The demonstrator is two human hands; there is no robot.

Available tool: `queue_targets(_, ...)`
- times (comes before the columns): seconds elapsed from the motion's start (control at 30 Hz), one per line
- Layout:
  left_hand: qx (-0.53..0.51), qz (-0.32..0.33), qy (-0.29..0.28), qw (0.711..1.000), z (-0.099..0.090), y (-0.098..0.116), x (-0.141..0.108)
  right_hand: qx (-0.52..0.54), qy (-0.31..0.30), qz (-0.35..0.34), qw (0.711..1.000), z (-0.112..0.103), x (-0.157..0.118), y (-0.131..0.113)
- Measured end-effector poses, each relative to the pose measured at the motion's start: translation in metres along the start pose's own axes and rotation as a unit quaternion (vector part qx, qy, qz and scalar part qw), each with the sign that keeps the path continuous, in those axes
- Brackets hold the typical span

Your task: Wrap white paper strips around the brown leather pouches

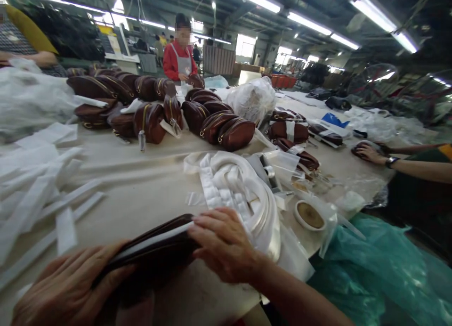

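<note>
A dark brown leather bag is held tilted above the near edge of the table, with a white strip running along its upper side. My left hand grips the bag's left end, thumb on the near side and fingers behind. At the right end, my right hand closes its fingers over the bag and the strip's end. The bag's underside is in shadow. Just beyond my right hand lies a coiled bundle of white ribbon.
Brown zippered bags stand in rows across the table. White strips are strewn at left. A tape roll lies near the right edge, beside green plastic. A co-worker's hand rests on another bag; a person in red stands opposite.
</note>
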State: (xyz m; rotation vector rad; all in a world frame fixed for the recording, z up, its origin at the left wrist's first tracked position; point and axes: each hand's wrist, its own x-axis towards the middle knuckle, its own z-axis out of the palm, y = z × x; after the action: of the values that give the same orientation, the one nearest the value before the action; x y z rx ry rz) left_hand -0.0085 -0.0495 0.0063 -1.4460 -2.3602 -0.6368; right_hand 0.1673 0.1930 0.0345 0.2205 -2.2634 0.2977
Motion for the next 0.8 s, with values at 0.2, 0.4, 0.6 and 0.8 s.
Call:
queue_targets(0.2, 0.062, 0.053, 0.006, 0.997, -0.013, 0.019, 0.012, -0.302, 0.104, 0.332, 0.888, -0.092, -0.122, 0.076)
queue_targets(0.4, 0.070, 0.026, 0.022, 0.997, -0.021, 0.038, 0.025, -0.414, -0.076, 0.419, 0.805, -0.119, -0.186, 0.125)
queue_targets(0.6, 0.065, 0.041, 0.030, 0.997, -0.022, 0.042, 0.024, -0.310, -0.015, 0.209, 0.927, -0.080, -0.107, 0.078)
queue_targets(0.8, 0.048, 0.036, 0.035, 0.998, -0.023, 0.045, 0.025, -0.104, -0.152, 0.218, 0.958, 0.026, -0.032, 0.059)
